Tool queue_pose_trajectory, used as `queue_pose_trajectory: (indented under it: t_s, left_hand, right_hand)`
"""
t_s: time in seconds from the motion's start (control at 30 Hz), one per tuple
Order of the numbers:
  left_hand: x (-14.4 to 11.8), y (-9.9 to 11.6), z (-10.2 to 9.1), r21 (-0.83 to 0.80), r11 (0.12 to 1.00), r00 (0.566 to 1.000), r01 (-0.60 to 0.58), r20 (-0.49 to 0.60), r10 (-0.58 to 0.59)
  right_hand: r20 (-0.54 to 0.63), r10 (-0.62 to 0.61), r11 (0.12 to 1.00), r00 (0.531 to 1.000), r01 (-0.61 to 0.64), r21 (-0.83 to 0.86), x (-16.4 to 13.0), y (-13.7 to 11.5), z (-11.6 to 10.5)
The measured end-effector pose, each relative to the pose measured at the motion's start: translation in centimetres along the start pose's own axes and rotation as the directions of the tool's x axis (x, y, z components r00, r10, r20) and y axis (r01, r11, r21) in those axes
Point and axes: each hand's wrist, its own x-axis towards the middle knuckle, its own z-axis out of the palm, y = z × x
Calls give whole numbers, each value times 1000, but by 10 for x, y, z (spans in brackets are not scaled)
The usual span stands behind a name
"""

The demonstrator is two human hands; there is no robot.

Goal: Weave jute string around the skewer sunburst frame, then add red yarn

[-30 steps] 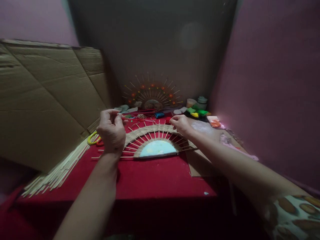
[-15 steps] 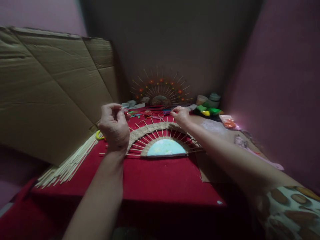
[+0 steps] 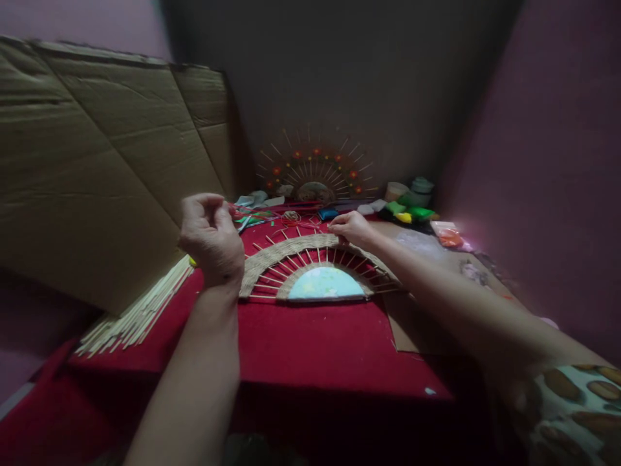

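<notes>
Head view: my left hand (image 3: 211,239) is raised above the left end of the fan (image 3: 317,272), fingers curled and pinched together near the thumb; I take it they pinch a thin strand, but it is too fine and dim to make out. My right hand (image 3: 353,228) sits on the fan's top rim, fingertips (image 3: 334,226) pressed together against the woven band where the spokes poke out; whether they grip a strand or only press the weave I cannot tell.

The fan lies flat on the red cloth (image 3: 315,343), just ahead of me, its pale blue half-disc (image 3: 326,285) facing me. A bundle of sticks (image 3: 140,314) lies to the left below the cardboard (image 3: 97,175). A finished fan (image 3: 315,171) leans on the back wall, with colored bits (image 3: 407,212) to its right.

To weave this well, I judge the left hand should keep an even pull while the right pins the last pass down tight against the row below, going over and under each spoke in turn, so the band stays snug and the spokes keep their spacing
</notes>
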Motion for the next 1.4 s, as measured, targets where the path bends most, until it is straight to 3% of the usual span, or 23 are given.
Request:
queue_pose_trajectory:
  t_s: [0.17, 0.33, 0.5, 0.63, 0.8, 0.97, 1.07, 1.2, 1.4]
  left_hand:
    - [5, -8, 2, -13, 995, 995, 98, -17, -98]
    - [6, -21, 6, -62, 966, 968, 251, 36, -249]
    - [3, -25, 10, -51, 952, 952, 302, 67, -298]
    - [-1, -23, 12, -44, 950, 949, 309, 79, -305]
    - [-3, -29, 16, -118, 927, 931, 356, 133, -341]
    - [-7, -32, 21, -127, 909, 908, 398, 193, -371]
    - [-11, -28, 22, -97, 901, 892, 423, 219, -395]
    - [-10, -22, 22, -71, 902, 880, 426, 265, -395]
    - [-1, -20, 23, 106, 882, 791, 459, 402, -461]
  right_hand:
    - [94, -51, 988, 994, 37, 148, -13, 0, -24]
    - [223, -133, 965, 966, 75, 252, -33, -4, -43]
    - [348, -76, 997, 934, 68, 35, -47, -18, -50]
    - [394, -79, 953, 916, 186, -241, -54, -30, -53]
    - [352, -217, 780, 910, 379, -498, -70, -39, -56]
    - [259, -313, 704, 914, 406, -582, -94, -41, -57]
    - [212, -328, 722, 920, 389, -572, -108, -43, -56]
    - [142, -299, 816, 944, 330, -474, -117, -44, -55]
    - [85, -265, 890, 960, 278, -361, -117, -42, -60]
